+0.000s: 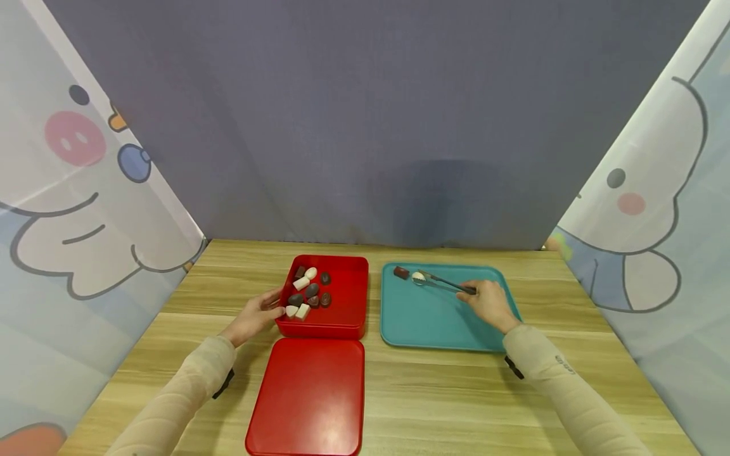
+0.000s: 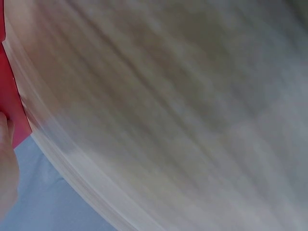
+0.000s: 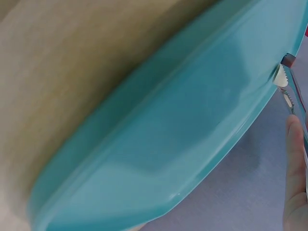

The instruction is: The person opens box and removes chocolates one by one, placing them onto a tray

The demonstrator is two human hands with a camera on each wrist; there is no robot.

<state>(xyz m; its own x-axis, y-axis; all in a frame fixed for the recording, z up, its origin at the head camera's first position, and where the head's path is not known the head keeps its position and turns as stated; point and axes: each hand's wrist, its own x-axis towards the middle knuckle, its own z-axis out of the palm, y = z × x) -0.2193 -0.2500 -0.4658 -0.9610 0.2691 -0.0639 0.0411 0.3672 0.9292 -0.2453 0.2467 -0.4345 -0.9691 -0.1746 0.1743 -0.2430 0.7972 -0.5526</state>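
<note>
In the head view my right hand [image 1: 487, 303] holds slim metal tongs [image 1: 450, 283] over a teal tray [image 1: 433, 326]. The tongs' tips are at a round white chocolate [image 1: 419, 276], one arm on either side of it; their serrated ends show in the right wrist view. Just left of it lies a dark brown chocolate [image 1: 401, 272]. My left hand [image 1: 258, 315] rests against the left wall of an open red box [image 1: 348, 297], fingers and thumb extended along its outside. Inside the box, mostly on the left, are several white chocolates [image 1: 301, 284] and dark chocolates [image 1: 311, 290].
A flat red lid [image 1: 310, 399] lies in front of the red box on the wooden table [image 1: 433, 405]. The box and tray stand side by side with a narrow gap. A grey curtain [image 1: 353, 126] hangs behind the table, with printed cartoon sheets [image 1: 633, 158] at both sides.
</note>
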